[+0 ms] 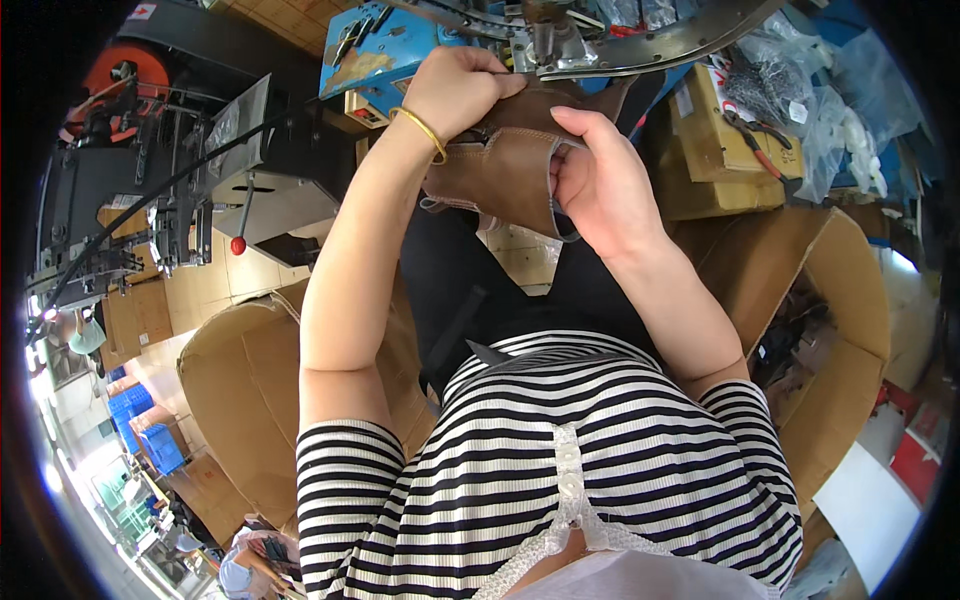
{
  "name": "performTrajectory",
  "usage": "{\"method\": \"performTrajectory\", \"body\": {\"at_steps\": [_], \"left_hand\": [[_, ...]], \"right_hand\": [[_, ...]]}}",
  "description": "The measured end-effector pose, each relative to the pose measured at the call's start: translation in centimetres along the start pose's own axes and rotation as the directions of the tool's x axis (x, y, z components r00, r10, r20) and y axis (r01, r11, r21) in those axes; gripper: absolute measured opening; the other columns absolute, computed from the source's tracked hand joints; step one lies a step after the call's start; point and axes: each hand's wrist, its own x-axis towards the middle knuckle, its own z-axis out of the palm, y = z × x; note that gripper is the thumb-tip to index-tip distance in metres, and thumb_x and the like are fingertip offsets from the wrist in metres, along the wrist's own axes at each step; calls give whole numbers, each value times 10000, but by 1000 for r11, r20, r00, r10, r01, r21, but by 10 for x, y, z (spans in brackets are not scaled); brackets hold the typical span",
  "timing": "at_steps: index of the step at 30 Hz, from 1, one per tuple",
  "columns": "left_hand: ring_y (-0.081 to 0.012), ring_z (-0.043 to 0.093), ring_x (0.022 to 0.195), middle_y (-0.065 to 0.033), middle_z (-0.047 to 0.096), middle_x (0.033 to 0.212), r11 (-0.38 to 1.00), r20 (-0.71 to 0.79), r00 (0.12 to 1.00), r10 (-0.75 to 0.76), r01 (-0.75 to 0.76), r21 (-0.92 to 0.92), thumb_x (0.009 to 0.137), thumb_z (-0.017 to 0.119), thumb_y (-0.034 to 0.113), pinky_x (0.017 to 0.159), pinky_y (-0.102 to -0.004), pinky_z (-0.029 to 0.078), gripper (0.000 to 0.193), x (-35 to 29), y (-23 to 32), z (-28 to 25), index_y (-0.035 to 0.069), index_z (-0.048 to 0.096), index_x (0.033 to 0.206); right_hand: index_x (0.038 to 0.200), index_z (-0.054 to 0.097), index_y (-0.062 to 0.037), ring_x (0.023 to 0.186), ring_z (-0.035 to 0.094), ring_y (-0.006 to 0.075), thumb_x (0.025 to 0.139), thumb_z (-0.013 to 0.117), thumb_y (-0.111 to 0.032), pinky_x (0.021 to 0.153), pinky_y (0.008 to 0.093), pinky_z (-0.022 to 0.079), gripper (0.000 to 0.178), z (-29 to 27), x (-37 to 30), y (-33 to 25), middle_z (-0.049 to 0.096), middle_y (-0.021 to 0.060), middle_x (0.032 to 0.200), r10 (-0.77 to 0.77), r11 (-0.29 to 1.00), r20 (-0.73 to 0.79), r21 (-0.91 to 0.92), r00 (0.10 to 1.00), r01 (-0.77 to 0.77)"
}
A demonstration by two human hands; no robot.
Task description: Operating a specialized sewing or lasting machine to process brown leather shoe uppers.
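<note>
**Brown leather (500, 172) right up at the machine (545, 40)**

So the left hand (458, 92) is pinching the top edge, close in by the machine, gold bangle (424, 129) on that wrist. The right hand (608, 190) has hold of the right side, fingers tucked into the opening, thumb outside. The leather hangs between them, above black trousers (450, 285). Off to the right, pliers (770, 164) lie on a box (722, 155).

The brown leather piece (515, 170) partly hides the right hand's (612, 195) fingers (567, 182).
</note>
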Motion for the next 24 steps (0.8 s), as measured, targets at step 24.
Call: {"method": "performTrajectory", "body": {"at_steps": [24], "left_hand": [[-82, 548, 644, -12, 637, 699, 960, 58, 970, 236, -224, -170, 774, 739, 161, 605, -254, 451, 143, -6, 0, -14, 37, 699, 833]], "right_hand": [[1126, 579, -44, 971, 598, 168, 919, 547, -87, 816, 342, 476, 214, 14, -12, 21, 632, 58, 1100, -53, 999, 57, 5, 997, 53]]}}
